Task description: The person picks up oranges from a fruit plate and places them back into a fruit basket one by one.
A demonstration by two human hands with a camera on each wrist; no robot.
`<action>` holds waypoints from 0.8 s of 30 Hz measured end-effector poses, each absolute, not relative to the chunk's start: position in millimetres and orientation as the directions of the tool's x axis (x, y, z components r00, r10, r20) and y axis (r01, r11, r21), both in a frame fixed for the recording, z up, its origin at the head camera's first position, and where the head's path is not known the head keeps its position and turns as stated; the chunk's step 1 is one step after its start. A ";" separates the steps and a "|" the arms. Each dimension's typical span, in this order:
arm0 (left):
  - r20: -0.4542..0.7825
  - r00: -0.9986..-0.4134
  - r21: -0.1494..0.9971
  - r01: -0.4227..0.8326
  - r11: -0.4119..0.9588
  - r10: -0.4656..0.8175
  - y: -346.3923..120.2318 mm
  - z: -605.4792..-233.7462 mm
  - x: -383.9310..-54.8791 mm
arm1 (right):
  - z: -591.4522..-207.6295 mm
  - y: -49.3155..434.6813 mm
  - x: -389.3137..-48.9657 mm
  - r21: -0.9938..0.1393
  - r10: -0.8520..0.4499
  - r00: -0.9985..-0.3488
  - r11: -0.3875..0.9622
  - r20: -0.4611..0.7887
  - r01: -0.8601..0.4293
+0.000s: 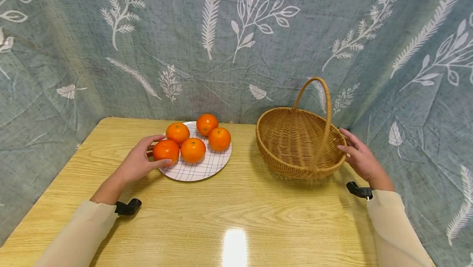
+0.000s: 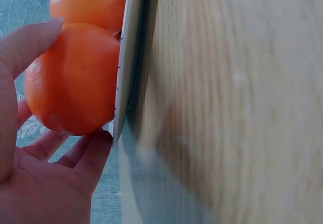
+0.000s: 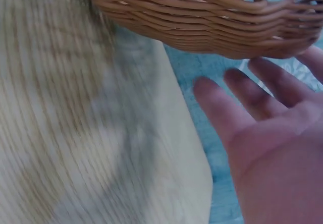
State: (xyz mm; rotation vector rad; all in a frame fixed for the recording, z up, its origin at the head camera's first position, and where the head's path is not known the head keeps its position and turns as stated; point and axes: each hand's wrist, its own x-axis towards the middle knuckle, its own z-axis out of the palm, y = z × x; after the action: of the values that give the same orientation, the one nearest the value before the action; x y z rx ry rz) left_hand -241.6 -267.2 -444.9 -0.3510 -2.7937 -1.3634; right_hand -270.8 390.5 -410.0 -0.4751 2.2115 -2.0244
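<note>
My left hand (image 1: pixel 138 161) holds the nearest left orange (image 1: pixel 166 152) on a plate (image 1: pixel 196 171) with a checked pattern. Its thumb lies along the near side of the fruit and the fingers curl at the other side, as the left wrist view also shows. Several more oranges (image 1: pixel 193 150) sit close together on the plate. At the right, my right hand (image 1: pixel 363 162) is at the side of a wicker basket (image 1: pixel 284 135) with a tall handle. Its thumb overlaps the rim, while the fingers (image 3: pixel 222 103) extend loosely spread beside the outer weave.
The wooden table (image 1: pixel 207 217) carries both plate and basket, with table surface between them. A patterned blue-grey cloth (image 1: pixel 177 45) hangs behind and along the sides. Black wrist mounts (image 1: pixel 128 207) stick out near both cuffs.
</note>
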 end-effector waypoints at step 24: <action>0.075 -0.987 0.806 0.145 0.574 0.144 -271.5 -437.9 -236.3 | -418.6 412.2 -278.6 -0.948 -0.522 -0.849 -0.304 0.083 0.095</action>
State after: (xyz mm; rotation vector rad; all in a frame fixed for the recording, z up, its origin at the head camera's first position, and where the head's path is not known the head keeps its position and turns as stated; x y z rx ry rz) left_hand -236.3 -271.5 -437.9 -0.2556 -2.7858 -1.4273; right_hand -278.6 412.2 -418.6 -0.5377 1.5571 -2.1968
